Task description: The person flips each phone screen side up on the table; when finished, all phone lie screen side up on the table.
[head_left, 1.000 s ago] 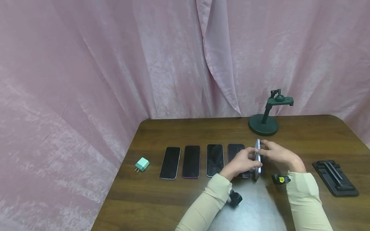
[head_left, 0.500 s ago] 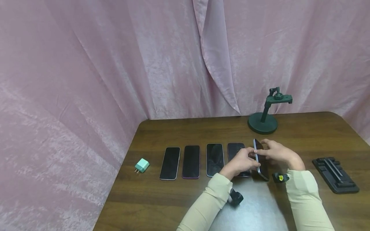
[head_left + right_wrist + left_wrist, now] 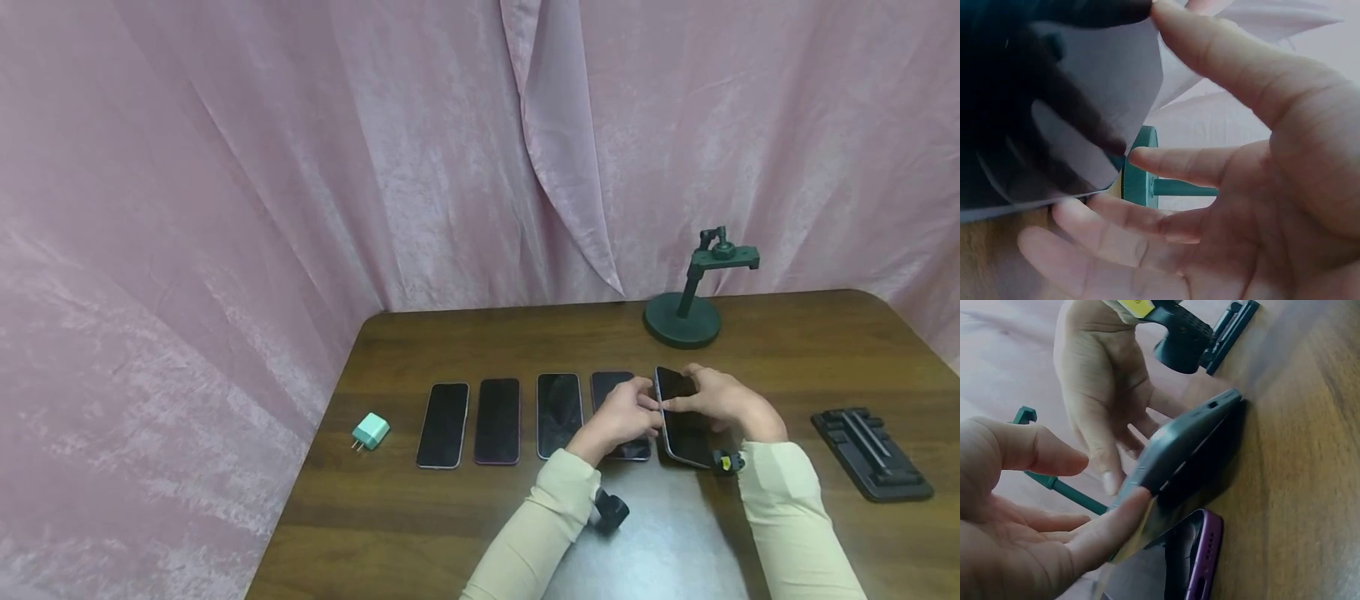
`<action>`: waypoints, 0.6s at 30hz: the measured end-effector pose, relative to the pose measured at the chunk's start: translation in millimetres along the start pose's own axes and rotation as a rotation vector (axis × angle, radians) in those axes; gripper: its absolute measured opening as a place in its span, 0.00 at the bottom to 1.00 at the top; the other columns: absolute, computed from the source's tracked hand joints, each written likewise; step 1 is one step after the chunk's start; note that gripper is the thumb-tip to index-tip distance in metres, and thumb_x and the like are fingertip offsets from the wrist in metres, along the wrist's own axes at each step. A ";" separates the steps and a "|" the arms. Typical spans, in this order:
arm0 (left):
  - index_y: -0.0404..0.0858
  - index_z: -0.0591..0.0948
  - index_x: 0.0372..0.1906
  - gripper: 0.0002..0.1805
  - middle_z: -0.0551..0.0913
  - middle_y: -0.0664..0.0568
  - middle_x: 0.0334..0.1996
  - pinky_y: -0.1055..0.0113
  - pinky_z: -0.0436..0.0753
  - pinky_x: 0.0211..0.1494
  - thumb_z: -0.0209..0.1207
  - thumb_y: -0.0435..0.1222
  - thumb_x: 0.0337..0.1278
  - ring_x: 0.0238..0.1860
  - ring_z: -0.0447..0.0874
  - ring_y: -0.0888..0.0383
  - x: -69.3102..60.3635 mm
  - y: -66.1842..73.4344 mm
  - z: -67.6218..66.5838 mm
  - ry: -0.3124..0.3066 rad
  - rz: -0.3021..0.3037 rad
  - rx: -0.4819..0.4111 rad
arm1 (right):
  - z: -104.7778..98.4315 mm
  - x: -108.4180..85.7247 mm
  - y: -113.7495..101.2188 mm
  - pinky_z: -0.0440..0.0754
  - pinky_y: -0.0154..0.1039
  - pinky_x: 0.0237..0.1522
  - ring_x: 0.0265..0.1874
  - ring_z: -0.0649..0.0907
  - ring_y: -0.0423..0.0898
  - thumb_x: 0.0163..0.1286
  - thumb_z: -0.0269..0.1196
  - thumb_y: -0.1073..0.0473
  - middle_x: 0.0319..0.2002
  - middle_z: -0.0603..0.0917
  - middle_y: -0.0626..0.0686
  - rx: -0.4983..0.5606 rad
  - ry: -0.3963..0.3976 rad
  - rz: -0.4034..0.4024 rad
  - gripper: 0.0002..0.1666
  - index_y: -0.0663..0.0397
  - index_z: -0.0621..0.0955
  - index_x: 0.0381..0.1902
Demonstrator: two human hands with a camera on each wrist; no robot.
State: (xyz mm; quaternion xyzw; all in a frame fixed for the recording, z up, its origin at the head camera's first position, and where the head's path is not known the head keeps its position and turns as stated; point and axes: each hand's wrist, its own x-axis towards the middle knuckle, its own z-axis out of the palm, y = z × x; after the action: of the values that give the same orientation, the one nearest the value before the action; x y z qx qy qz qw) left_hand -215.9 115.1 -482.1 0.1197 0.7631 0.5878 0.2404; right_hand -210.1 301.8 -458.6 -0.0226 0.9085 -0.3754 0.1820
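A dark-screened smartphone (image 3: 686, 429) leans at a low tilt over the table, its left long edge raised and its screen facing up. My right hand (image 3: 723, 400) spans it, thumb at the raised edge and fingers towards the far right side. Seen in the right wrist view, the thumb tip meets the edge of the phone (image 3: 1110, 69). My left hand (image 3: 618, 421) is over the neighbouring phone (image 3: 606, 385), partly hiding it. In the left wrist view, one straight finger (image 3: 1113, 528) touches the raised edge of the tilted phone (image 3: 1175, 434), while the thumb stays apart.
Left of the hands, a row holds a phone (image 3: 558, 417), a purple-edged phone (image 3: 497, 421) and another phone (image 3: 442, 425). A mint charger plug (image 3: 371, 430) lies farther left. A green stand (image 3: 682, 321) is behind; a folded black stand (image 3: 872, 454) lies right.
The phone has tipped from standing on its edge down to the right, so its screen now faces up. The left hand has drawn slightly back from it.
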 end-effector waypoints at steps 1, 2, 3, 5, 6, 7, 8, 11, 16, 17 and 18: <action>0.30 0.71 0.67 0.33 0.85 0.45 0.37 0.63 0.87 0.34 0.60 0.18 0.53 0.28 0.86 0.52 -0.1 0.2 -1.0 0.002 -0.007 0.008 | 0.7 1.1 0.1 0.87 0.53 0.27 0.42 0.80 0.67 0.65 0.72 0.51 0.53 0.70 0.80 -0.011 0.006 -0.001 0.49 0.81 0.60 0.65; 0.31 0.71 0.68 0.33 0.85 0.46 0.37 0.63 0.87 0.34 0.60 0.19 0.53 0.29 0.87 0.51 0.0 0.6 -1.8 0.005 -0.013 0.020 | 1.0 2.3 -0.3 0.87 0.53 0.27 0.42 0.80 0.67 0.64 0.72 0.52 0.53 0.70 0.80 -0.019 0.012 -0.001 0.49 0.82 0.60 0.65; 0.32 0.71 0.68 0.33 0.85 0.46 0.37 0.63 0.87 0.34 0.61 0.19 0.54 0.29 0.87 0.52 0.2 1.0 -3.1 0.004 -0.020 0.031 | 1.1 3.6 -0.5 0.87 0.53 0.26 0.41 0.80 0.68 0.63 0.72 0.53 0.53 0.69 0.81 -0.031 0.017 -0.003 0.49 0.82 0.60 0.65; 0.33 0.70 0.68 0.33 0.85 0.47 0.35 0.63 0.86 0.35 0.61 0.21 0.54 0.28 0.86 0.53 0.3 1.4 -2.4 0.001 -0.037 0.038 | 0.9 3.7 -0.1 0.86 0.52 0.25 0.40 0.81 0.67 0.62 0.73 0.55 0.52 0.70 0.81 -0.048 0.026 -0.003 0.49 0.82 0.61 0.65; 0.33 0.70 0.68 0.33 0.84 0.47 0.35 0.63 0.86 0.35 0.61 0.21 0.54 0.28 0.86 0.53 0.4 1.4 -2.2 -0.003 -0.043 0.037 | 0.8 3.8 -0.1 0.86 0.51 0.24 0.39 0.81 0.67 0.61 0.74 0.56 0.51 0.70 0.81 -0.058 0.030 -0.006 0.49 0.83 0.61 0.65; 0.34 0.70 0.68 0.34 0.84 0.48 0.34 0.63 0.86 0.35 0.61 0.21 0.54 0.27 0.86 0.53 0.3 1.8 -2.0 -0.004 -0.049 0.039 | 1.0 4.3 0.1 0.86 0.50 0.24 0.37 0.81 0.66 0.60 0.74 0.57 0.50 0.70 0.81 -0.064 0.033 -0.006 0.49 0.83 0.61 0.65; 0.34 0.70 0.68 0.34 0.84 0.48 0.34 0.63 0.86 0.34 0.60 0.21 0.54 0.27 0.85 0.53 0.0 2.4 -2.0 -0.005 -0.051 0.040 | 1.6 4.9 0.4 0.86 0.50 0.23 0.37 0.81 0.66 0.60 0.74 0.58 0.49 0.70 0.81 -0.069 0.036 -0.006 0.49 0.83 0.61 0.65; 0.33 0.68 0.69 0.34 0.83 0.48 0.33 0.62 0.86 0.34 0.60 0.20 0.54 0.25 0.84 0.54 -1.1 2.7 -1.9 -0.018 -0.048 0.042 | 4.3 7.3 1.2 0.86 0.49 0.22 0.36 0.81 0.66 0.57 0.74 0.61 0.48 0.70 0.81 -0.084 0.044 -0.001 0.49 0.83 0.61 0.64; 0.31 0.68 0.69 0.34 0.83 0.47 0.31 0.62 0.86 0.33 0.59 0.20 0.53 0.25 0.84 0.54 -2.8 2.4 -0.5 -0.038 -0.035 0.043 | 9.1 9.1 -0.7 0.85 0.48 0.22 0.40 0.78 0.69 0.54 0.75 0.64 0.51 0.67 0.83 -0.099 0.068 0.037 0.49 0.81 0.63 0.65; 0.31 0.68 0.69 0.34 0.82 0.47 0.31 0.62 0.86 0.32 0.58 0.20 0.53 0.25 0.85 0.54 -3.0 2.5 0.3 -0.041 -0.034 0.039 | 9.5 9.0 -1.3 0.85 0.47 0.22 0.41 0.78 0.70 0.54 0.75 0.64 0.51 0.67 0.83 -0.101 0.070 0.047 0.49 0.81 0.63 0.66; 0.30 0.68 0.68 0.34 0.82 0.47 0.30 0.62 0.86 0.33 0.58 0.20 0.53 0.25 0.85 0.54 -2.9 2.6 1.2 -0.044 -0.032 0.024 | 9.5 8.5 -2.1 0.85 0.47 0.22 0.41 0.77 0.71 0.53 0.75 0.65 0.51 0.67 0.84 -0.108 0.074 0.052 0.49 0.81 0.63 0.66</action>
State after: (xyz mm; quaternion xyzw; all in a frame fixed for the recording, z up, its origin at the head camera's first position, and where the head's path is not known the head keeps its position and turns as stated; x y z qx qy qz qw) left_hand -213.1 115.6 -479.3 0.1234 0.7665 0.5718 0.2651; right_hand -215.0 292.4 -466.0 0.0051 0.9338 -0.3216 0.1564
